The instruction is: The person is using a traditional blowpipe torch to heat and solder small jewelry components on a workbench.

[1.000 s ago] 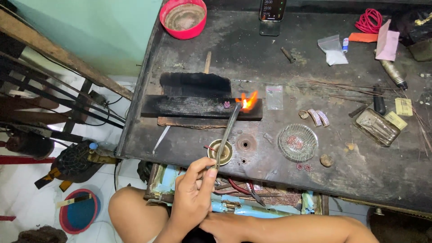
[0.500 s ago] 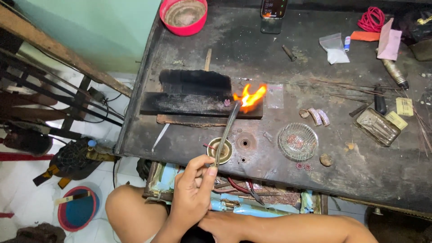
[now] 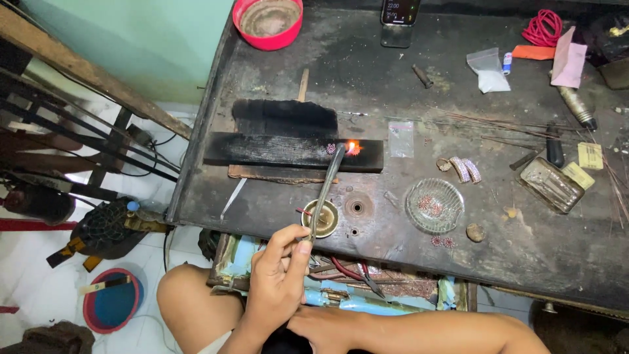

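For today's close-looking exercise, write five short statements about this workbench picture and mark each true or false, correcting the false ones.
1. One hand holds a thin torch whose tip reaches a charred block. True.
2. A small flame burns on the block. True.
3. The glass dish is empty. False: it holds small reddish pieces.
4. The red bowl sits at the near edge of the bench. False: it sits at the far edge.
5. Pliers lie in the open drawer below the bench. True.

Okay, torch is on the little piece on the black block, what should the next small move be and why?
Probably hold the torch steady a moment: the left hand has its flame right beside the small piece on the charred block.
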